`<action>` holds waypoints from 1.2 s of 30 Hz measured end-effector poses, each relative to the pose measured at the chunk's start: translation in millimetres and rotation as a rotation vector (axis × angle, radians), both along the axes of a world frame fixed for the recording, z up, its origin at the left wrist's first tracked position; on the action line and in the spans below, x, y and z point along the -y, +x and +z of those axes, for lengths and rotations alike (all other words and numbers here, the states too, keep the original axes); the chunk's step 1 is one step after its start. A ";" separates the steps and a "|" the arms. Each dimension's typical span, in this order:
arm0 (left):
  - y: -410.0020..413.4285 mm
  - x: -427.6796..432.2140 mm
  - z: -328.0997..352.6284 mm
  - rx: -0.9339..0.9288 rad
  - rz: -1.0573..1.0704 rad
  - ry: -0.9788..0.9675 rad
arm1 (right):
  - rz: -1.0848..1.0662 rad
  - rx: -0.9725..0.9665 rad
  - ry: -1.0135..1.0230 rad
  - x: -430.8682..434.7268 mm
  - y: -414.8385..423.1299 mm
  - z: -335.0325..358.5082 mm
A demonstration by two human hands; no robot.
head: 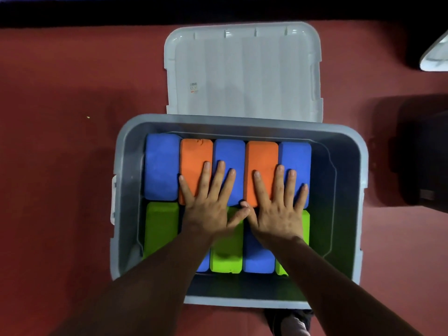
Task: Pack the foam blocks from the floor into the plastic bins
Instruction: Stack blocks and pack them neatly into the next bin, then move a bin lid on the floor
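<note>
both hands flat on the foam blocks point(161, 166) packed in the grey bin point(242, 121).
my left hand point(211, 209) lies palm down, fingers point(218, 175) straight and spread, pressing on the left orange block point(195, 156) and the middle blue block point(230, 154) of the far row. my right hand point(278, 212) lies the same way on the right orange block point(261, 156) and the end blue block point(295, 156), and my thumbs meet between them. neither hand grips anything. the blocks fill the bin floor in two rows standing side by side: blue and orange in turn in the far row, green and blue in the near row, partly hidden under my forearms. a gap shows along the bin's right wall. the bin stands on the red floor point(60, 190), and its lid point(242, 69) lies flat on the floor just behind it.
</note>
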State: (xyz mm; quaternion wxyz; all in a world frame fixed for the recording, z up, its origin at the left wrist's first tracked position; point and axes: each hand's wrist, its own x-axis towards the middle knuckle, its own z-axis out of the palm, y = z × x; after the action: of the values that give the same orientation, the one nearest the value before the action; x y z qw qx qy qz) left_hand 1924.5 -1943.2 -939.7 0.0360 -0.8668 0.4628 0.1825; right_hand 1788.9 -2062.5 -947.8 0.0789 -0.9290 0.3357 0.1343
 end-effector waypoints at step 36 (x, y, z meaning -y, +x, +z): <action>118.7 328.1 -14.8 -0.047 0.061 0.036 | -0.182 0.038 0.216 332.2 105.7 -10.8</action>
State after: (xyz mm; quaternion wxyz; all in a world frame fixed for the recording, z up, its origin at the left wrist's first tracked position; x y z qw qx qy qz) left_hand 2043.3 -2271.3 -954.5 0.0352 -0.8752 0.4333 0.2123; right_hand 1894.6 -2394.7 -958.6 0.1968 -0.8831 0.4008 0.1442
